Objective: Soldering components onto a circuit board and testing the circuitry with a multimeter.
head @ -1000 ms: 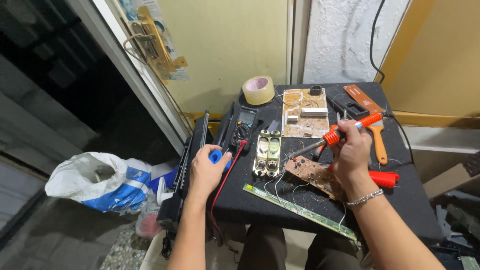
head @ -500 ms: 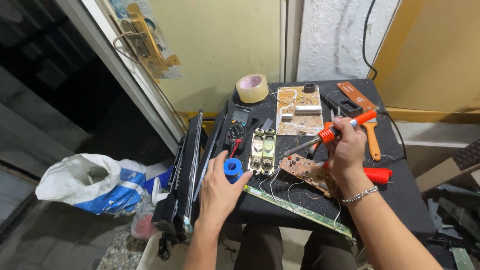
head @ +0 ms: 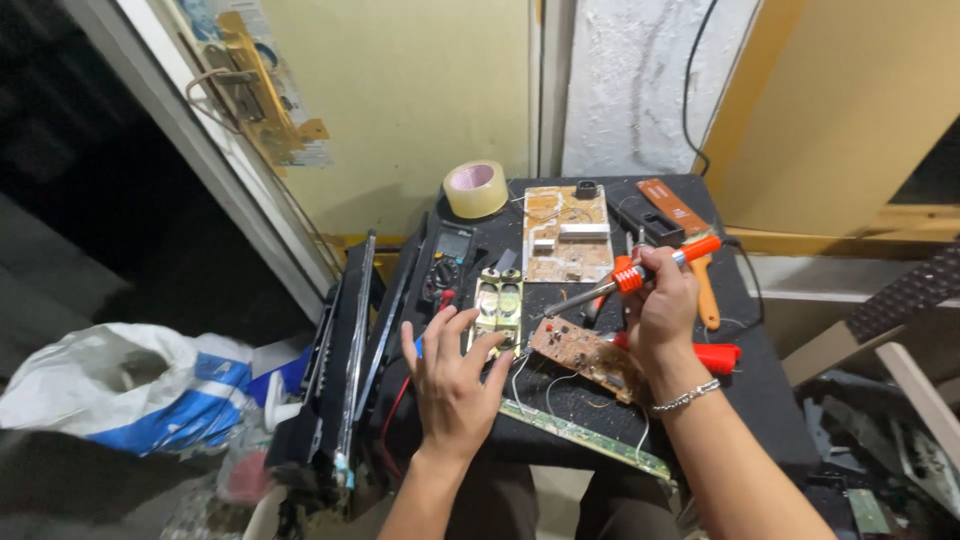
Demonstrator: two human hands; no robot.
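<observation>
My right hand [head: 660, 310] grips an orange-handled soldering iron [head: 655, 262]. Its metal tip points left, just above a brown circuit board [head: 585, 355] lying on the black table [head: 770, 410]. My left hand [head: 455, 380] lies flat on the table with its fingers spread, fingertips touching a pair of oval speakers in a pale frame [head: 498, 303]. A small blue round thing [head: 417, 348] peeks out from under the index finger; most of it is hidden by the hand.
A tan circuit board [head: 565, 235], a tape roll [head: 475, 188], a multimeter [head: 446, 262], an orange-handled tool [head: 690, 235], a red handle [head: 718, 356] and a long green strip board [head: 590, 440] crowd the table. A black panel [head: 340, 370] leans at its left; a plastic bag [head: 120, 390] lies beyond.
My left hand carried the blue round thing from the table's left edge rightward to the speakers and now lies spread over it. The right hand keeps the soldering iron in the same place.
</observation>
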